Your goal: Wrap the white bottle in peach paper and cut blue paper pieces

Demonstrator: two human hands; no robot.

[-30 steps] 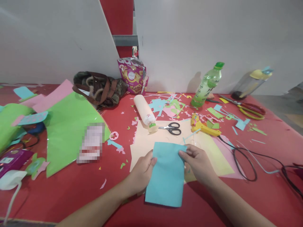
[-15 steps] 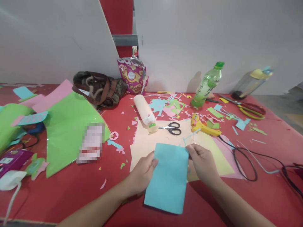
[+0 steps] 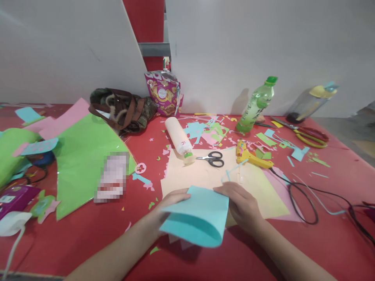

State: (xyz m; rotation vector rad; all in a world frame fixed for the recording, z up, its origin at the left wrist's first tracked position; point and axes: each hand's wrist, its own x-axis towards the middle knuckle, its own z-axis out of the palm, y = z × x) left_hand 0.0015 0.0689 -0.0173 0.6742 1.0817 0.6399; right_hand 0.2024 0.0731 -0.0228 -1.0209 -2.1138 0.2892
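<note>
A light blue sheet of paper (image 3: 199, 218) is bent over into a loose fold above the red table (image 3: 88, 242), its near edge curled up towards its far edge. My left hand (image 3: 164, 210) holds its left side, fingers under and along the fold. My right hand (image 3: 240, 205) grips the far right corner, fingers curled over the paper. Beneath lie a cream sheet (image 3: 190, 175) and a yellow sheet (image 3: 263, 187).
Black scissors (image 3: 212, 159), a white glue bottle (image 3: 179, 139) and a yellow glue gun (image 3: 252, 157) with a black cord (image 3: 304, 203) lie beyond my hands. A green bottle (image 3: 256, 104), red-yellow scissors (image 3: 307, 134), a snack bag (image 3: 164, 93), a brown bag (image 3: 121, 109) and green paper (image 3: 84, 160) sit further off among scraps.
The blue sheet lay flat between my hands; its near edge has been lifted and folded over towards the far edge. Both hands shifted slightly nearer with it.
</note>
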